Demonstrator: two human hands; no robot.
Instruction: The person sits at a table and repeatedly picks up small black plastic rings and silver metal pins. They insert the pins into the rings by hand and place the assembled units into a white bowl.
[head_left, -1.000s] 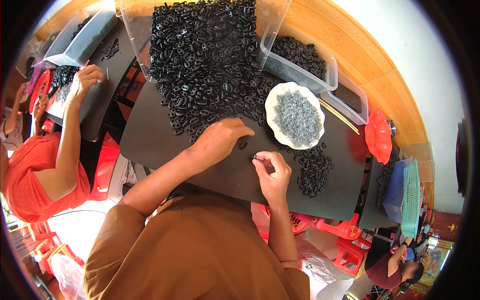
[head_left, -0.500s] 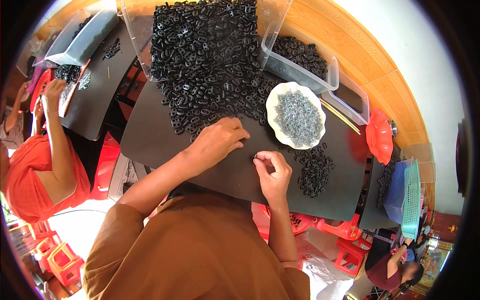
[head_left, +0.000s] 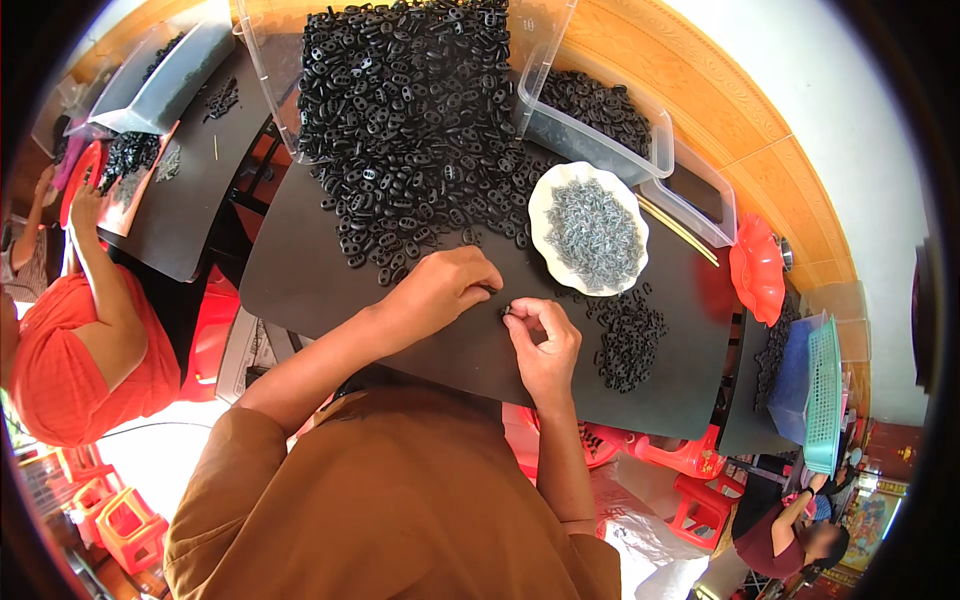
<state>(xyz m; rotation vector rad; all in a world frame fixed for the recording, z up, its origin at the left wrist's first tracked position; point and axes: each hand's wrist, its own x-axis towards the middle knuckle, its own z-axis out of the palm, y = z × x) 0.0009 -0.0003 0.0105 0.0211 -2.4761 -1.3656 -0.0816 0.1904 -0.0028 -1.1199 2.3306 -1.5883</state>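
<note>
My left hand (head_left: 440, 290) is closed, fingertips pinched around a small black piece that mostly hides under them. Just to its right, my right hand (head_left: 546, 345) pinches another small black part (head_left: 507, 310) between thumb and forefinger. The two sets of fingertips nearly meet above the dark table (head_left: 440, 360). Beyond them spreads a big heap of black oval two-holed pieces (head_left: 410, 130), spilling from a clear bin. A white scalloped dish (head_left: 541, 240) of small silvery parts (head_left: 597, 235) stands past my right hand. Near that hand lies a pile of small black parts (head_left: 628, 345).
Clear plastic tubs (head_left: 590, 145) line the back right, one holding black pieces. Yellowish sticks (head_left: 680, 232) lie by the dish. A red scalloped dish (head_left: 756, 270) and a teal basket (head_left: 823, 400) stand right. A person in red (head_left: 80, 350) works at the left table.
My left hand has turned slightly, and a dark piece now shows at its fingertips. My right hand keeps its pinch, almost still. The person at left has lowered a hand.
</note>
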